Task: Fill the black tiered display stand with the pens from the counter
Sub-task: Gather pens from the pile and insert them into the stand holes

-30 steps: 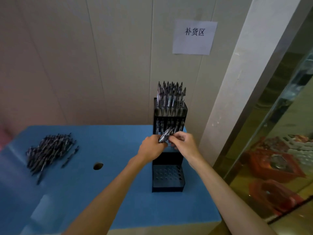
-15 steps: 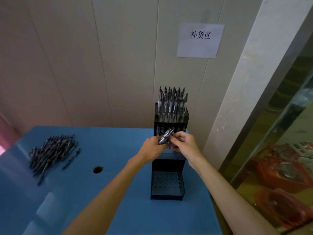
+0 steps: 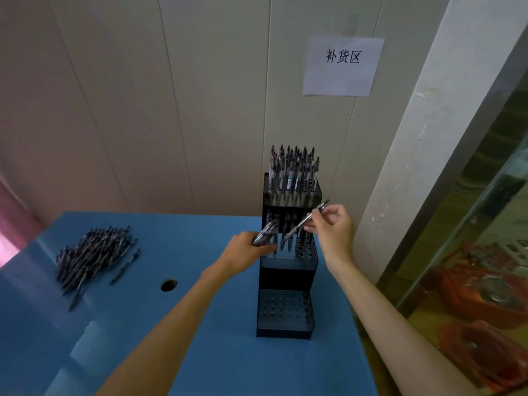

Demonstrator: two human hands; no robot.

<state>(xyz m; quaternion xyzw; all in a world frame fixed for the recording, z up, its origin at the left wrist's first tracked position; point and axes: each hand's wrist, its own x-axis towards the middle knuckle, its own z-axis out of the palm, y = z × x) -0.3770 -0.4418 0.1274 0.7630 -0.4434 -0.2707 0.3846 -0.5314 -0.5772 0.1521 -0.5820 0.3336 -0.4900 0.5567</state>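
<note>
The black tiered display stand [image 3: 285, 277] stands on the blue counter [image 3: 177, 332] against the wall. Its top tier is packed with upright pens [image 3: 293, 174], the middle tier holds a few, and the bottom tier's holes show no pens. My left hand [image 3: 245, 254] grips a small bunch of pens [image 3: 265, 234] just left of the middle tier. My right hand [image 3: 333, 230] pinches a single pen [image 3: 304, 222], slanted with its tip down over the middle tier.
A heap of loose pens [image 3: 93, 257] lies at the counter's far left, with a round hole [image 3: 169, 284] in the counter between heap and stand. A paper sign [image 3: 343, 67] hangs on the wall. A white pillar [image 3: 405, 155] and glass stand close on the right.
My right hand has drawn one pen out of the bunch and lifted it to the right, over the middle tier. The left hand stays put with the rest.
</note>
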